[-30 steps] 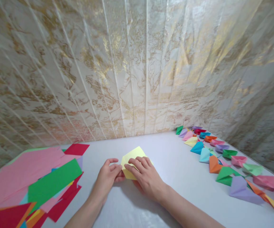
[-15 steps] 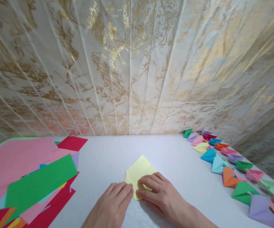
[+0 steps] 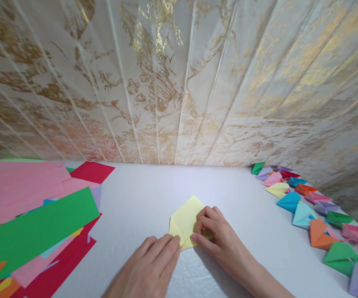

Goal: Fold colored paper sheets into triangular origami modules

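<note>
The left hand point(image 3: 157, 263), bent-fingered beside the yellow paper point(image 3: 183, 221) a second ago, is now lying palm down over its lower left edge. The right hand point(image 3: 219, 234), earlier spread across it, is bunching its fingers farther right, uncovering more yellow.

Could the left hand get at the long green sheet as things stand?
Probably yes: white tabletop separates the left hand from the green sheet, whose near end lies uncovered, though that hand touches the yellow paper.
</note>
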`<state>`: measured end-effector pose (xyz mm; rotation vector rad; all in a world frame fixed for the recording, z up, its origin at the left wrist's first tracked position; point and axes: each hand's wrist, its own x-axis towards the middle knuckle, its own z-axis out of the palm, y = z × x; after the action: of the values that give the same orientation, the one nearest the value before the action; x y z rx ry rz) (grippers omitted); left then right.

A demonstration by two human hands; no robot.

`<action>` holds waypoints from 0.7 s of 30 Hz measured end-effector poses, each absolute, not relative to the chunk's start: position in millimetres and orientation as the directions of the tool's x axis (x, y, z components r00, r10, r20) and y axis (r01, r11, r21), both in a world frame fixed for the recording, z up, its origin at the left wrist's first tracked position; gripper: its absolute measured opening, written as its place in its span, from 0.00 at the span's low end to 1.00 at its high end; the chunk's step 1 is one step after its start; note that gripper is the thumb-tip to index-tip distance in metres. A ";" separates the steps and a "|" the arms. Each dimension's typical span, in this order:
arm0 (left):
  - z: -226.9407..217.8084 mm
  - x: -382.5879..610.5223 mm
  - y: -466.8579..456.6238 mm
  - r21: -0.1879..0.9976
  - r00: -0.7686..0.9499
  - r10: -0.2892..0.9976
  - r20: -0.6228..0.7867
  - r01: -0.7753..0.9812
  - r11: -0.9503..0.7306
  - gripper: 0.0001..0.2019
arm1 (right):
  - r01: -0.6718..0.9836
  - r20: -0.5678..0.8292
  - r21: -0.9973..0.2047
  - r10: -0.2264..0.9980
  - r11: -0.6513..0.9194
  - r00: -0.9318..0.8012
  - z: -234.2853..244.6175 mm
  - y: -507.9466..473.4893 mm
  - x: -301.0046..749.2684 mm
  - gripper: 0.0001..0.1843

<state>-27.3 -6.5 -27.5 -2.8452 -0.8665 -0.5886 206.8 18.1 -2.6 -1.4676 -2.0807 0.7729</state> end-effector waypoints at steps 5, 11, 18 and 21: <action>-19.5 -22.4 -4.0 0.055 0.719 0.557 0.416 0.592 -0.804 0.22 | 0.701 0.062 -0.649 0.938 0.297 -0.341 -3.1 22.3 207.3 0.12; -24.7 -21.6 -4.8 0.006 0.756 0.534 0.379 0.575 -0.818 0.24 | 0.707 0.083 -0.632 0.935 0.317 -0.344 -5.7 23.7 207.4 0.13; -29.4 -22.2 -4.7 -0.018 0.749 0.546 0.377 0.595 -0.804 0.20 | 0.700 0.055 -0.647 0.933 0.304 -0.355 -1.4 21.3 209.4 0.13; -28.8 -21.8 -6.1 -0.005 0.736 0.556 0.386 0.605 -0.797 0.16 | 0.705 0.037 -0.648 0.936 0.289 -0.350 1.3 21.0 209.2 0.13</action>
<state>-21.8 -6.1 -28.8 -2.8049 -0.9425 -0.5608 209.2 21.0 1.3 -1.4714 -2.1524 0.7617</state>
